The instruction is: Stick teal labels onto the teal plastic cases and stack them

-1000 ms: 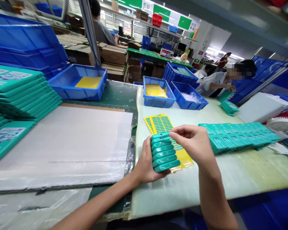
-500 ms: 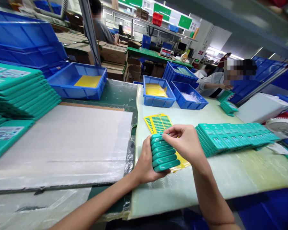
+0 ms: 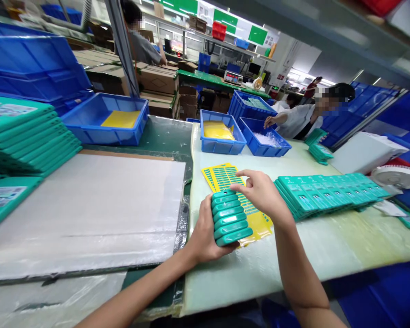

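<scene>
My left hand is wrapped round a fanned stack of several green cases, held on edge on the pale worktop. My right hand hovers just behind the stack, over a yellow sticker sheet. Its index finger points left and the other fingers are curled; I cannot make out anything between the fingertips. A long overlapping row of the same green cases lies to the right of my right hand.
Two blue bins stand at the back of the worktop, and a third holds yellow sheets at left. Green flat boxes are piled far left beside a white foam sheet. A co-worker's hand reaches toward a bin.
My right hand has come off the top of the stack and moved slightly back over the sticker sheet. The co-worker's arm has reached out toward the bin.
</scene>
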Motion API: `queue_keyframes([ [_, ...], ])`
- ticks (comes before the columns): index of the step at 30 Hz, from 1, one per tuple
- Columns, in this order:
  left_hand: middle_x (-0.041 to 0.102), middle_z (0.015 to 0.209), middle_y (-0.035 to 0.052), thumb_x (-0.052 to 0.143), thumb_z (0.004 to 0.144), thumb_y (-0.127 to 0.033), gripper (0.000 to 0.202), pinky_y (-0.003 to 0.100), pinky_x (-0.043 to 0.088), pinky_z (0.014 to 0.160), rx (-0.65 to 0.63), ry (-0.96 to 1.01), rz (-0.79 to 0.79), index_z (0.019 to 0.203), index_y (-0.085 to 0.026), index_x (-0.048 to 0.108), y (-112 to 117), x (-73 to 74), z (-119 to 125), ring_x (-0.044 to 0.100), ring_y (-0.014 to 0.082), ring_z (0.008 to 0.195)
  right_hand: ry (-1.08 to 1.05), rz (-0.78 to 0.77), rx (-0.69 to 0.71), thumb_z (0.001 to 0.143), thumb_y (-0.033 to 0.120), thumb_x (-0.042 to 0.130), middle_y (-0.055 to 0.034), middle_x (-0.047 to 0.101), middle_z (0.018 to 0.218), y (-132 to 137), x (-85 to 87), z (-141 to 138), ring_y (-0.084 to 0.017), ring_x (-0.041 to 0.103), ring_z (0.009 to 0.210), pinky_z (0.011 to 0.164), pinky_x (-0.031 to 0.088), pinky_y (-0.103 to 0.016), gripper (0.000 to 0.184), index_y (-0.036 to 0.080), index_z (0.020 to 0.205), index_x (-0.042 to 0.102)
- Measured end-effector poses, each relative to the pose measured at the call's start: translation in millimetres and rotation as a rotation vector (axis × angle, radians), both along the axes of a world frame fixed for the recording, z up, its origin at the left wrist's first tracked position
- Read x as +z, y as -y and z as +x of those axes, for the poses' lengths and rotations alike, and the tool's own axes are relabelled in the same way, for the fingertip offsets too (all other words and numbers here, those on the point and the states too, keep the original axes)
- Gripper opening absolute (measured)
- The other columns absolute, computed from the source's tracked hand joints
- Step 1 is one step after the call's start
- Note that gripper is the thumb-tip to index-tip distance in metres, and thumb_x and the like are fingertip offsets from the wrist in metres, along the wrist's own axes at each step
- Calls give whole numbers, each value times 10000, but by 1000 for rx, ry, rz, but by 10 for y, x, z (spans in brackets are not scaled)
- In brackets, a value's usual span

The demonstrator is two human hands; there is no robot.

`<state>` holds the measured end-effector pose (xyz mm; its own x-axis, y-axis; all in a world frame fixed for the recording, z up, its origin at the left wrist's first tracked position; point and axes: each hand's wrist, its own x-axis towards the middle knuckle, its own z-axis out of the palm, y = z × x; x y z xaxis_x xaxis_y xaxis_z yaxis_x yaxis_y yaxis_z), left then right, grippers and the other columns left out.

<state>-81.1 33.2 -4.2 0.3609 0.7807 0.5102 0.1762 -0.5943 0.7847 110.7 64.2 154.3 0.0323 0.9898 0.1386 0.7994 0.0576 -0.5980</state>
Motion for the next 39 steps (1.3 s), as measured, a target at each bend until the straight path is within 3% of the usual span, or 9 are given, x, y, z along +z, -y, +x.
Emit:
queue_keyframes([
  [5, 362, 1621, 229, 956, 783, -591, 1366, 734, 446, 1267, 6, -17, 14, 1728, -279, 20, -7, 5, -6, 463, 491, 1530, -472, -197, 384, 840, 473, 894, -127, 808, 1341, -89, -281, 179, -277, 769, 1202, 1006, 608, -382, 577, 172, 1328, 824],
  [9, 369, 1619, 225, 945, 795, -600, 1368, 730, 458, 1260, 6, -24, 22, 1737, -282, 5, -16, 5, -16, 472, 487, 1522, -645, -136, 343, 926, 569, 800, -120, 861, 1131, -111, -459, 151, -270, 805, 1097, 1030, 615, -414, 449, 160, 1095, 873],
  [12, 358, 1634, 231, 959, 780, -562, 1391, 730, 451, 1266, 1, -34, 9, 1744, -280, -3, -20, 2, -18, 463, 492, 1538, -714, -168, 353, 864, 535, 860, -121, 847, 1230, -120, -545, 173, -276, 805, 1130, 1030, 626, -422, 506, 182, 1226, 848],
  [16, 367, 1634, 216, 959, 778, -549, 1419, 768, 440, 1255, 23, -48, 23, 1754, -329, -47, -23, -9, -22, 477, 492, 1523, -345, 135, -76, 987, 340, 627, -135, 857, 1132, -101, -745, 417, -287, 787, 1135, 1093, 571, -463, 297, 178, 1067, 863],
  [18, 381, 1628, 210, 949, 792, -575, 1423, 776, 448, 1245, 33, -58, 28, 1758, -343, -70, -26, -13, -26, 488, 495, 1518, -170, 135, -195, 942, 238, 608, -132, 861, 1048, -24, -893, 587, -295, 796, 1062, 1043, 576, -454, 261, 180, 965, 862],
  [23, 370, 1638, 206, 941, 794, -614, 1412, 770, 472, 1228, 43, -61, 56, 1769, -356, -46, -38, -10, -30, 478, 505, 1521, -142, -26, -232, 823, 194, 724, -123, 829, 807, 342, -1291, 738, -303, 784, 739, 744, 592, -405, 113, 178, 769, 822],
  [28, 414, 1598, 225, 962, 790, -560, 1431, 735, 442, 1270, 39, -76, 39, 1756, -279, -57, -38, -15, -35, 494, 486, 1521, -153, -2, -224, 851, 182, 709, -126, 845, 945, 553, -1552, 490, -302, 792, 850, 847, 611, -423, 129, 187, 884, 834],
  [33, 383, 1634, 241, 947, 794, -618, 1439, 723, 436, 1281, 40, -97, 35, 1754, -267, -67, -32, -42, -34, 483, 495, 1541, -151, 46, -176, 836, 116, 650, -155, 822, 1120, 583, -1643, 386, -352, 749, 1111, 1062, 559, -506, 227, 183, 1002, 789],
  [39, 397, 1620, 212, 931, 807, -615, 1381, 689, 456, 1280, 37, -56, 42, 1760, -277, -9, -34, -11, -29, 498, 466, 1525, -172, 37, -115, 754, 66, 603, -90, 757, 997, 488, -1659, 455, -281, 702, 964, 915, 550, -411, 289, 213, 992, 673],
])
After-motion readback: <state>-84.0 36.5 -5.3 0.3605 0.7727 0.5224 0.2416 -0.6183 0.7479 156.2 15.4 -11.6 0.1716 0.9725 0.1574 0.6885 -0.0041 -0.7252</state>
